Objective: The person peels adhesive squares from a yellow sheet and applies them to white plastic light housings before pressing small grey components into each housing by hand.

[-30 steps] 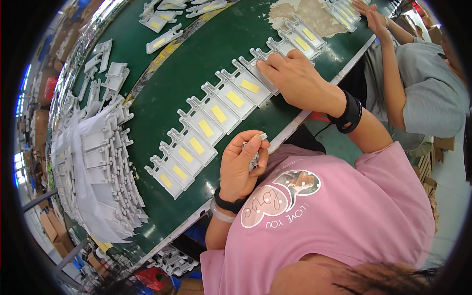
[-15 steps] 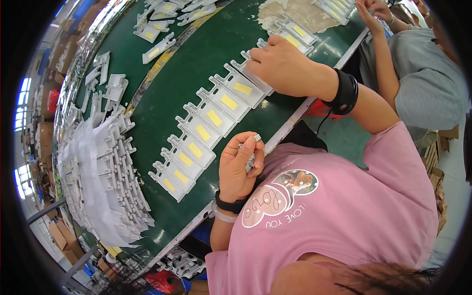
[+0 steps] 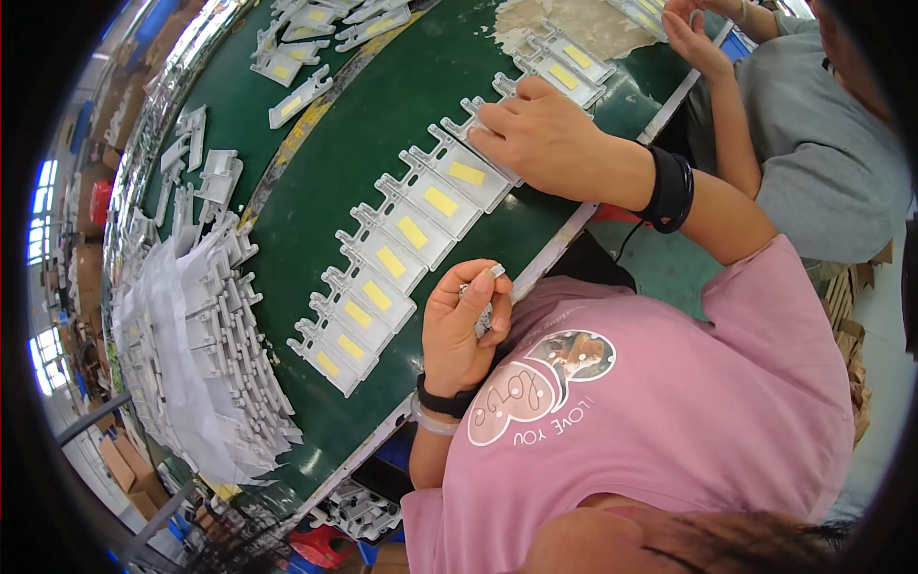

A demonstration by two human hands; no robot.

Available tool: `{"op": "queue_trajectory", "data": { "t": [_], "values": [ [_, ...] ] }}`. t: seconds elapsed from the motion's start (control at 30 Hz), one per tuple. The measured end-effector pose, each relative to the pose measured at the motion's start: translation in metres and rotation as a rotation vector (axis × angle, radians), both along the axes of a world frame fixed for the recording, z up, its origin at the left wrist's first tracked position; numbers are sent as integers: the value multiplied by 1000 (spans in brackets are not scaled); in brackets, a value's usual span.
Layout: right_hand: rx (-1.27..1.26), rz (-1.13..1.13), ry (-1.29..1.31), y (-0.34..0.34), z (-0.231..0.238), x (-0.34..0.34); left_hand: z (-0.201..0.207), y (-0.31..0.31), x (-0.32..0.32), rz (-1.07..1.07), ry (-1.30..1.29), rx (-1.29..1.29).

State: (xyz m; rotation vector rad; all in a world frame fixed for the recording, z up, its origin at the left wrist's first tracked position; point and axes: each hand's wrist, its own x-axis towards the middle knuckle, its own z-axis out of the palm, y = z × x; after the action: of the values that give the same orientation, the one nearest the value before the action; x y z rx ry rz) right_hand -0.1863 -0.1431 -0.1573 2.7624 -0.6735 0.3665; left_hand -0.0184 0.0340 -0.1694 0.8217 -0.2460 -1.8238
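A slanting row of overlapping light-grey plastic plates (image 3: 432, 228), each with a yellow rectangle, lies before me. Over the upper part of this row is my right hand (image 3: 547, 139), its fingers bent and pressed together at a plate's slotted edge. Whatever the fingertips pinch is hidden beneath them. Close to my body, my left hand (image 3: 453, 330) is closed around several small whitish parts (image 3: 484, 316). One small white piece (image 3: 497, 271) sticks out between its thumb and forefinger. The left hand stays apart from the plates.
A tall stack of grey plates with white sheets (image 3: 196, 335) stands at the left. More loose plates (image 3: 296, 100) lie beyond a worn yellow strip (image 3: 311, 124) on the green table (image 3: 320, 196). Another person's hands (image 3: 700, 43) work at the upper right.
My right hand has shifted very slightly along the row, with fingers still bent at the plate edge. The left hand keeps its hold. The whole view has moved a little.
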Motion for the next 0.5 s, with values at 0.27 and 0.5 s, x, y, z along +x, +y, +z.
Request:
{"op": "queue_trajectory", "data": {
  "t": [0.27,0.5],
  "values": [
    [327,7,-214,-7,0,-12,1,2,-3,12,-46,-24],
    [846,165,-395,40,30,-13,3,0,-4,31,-86,-31]
  ]
}}
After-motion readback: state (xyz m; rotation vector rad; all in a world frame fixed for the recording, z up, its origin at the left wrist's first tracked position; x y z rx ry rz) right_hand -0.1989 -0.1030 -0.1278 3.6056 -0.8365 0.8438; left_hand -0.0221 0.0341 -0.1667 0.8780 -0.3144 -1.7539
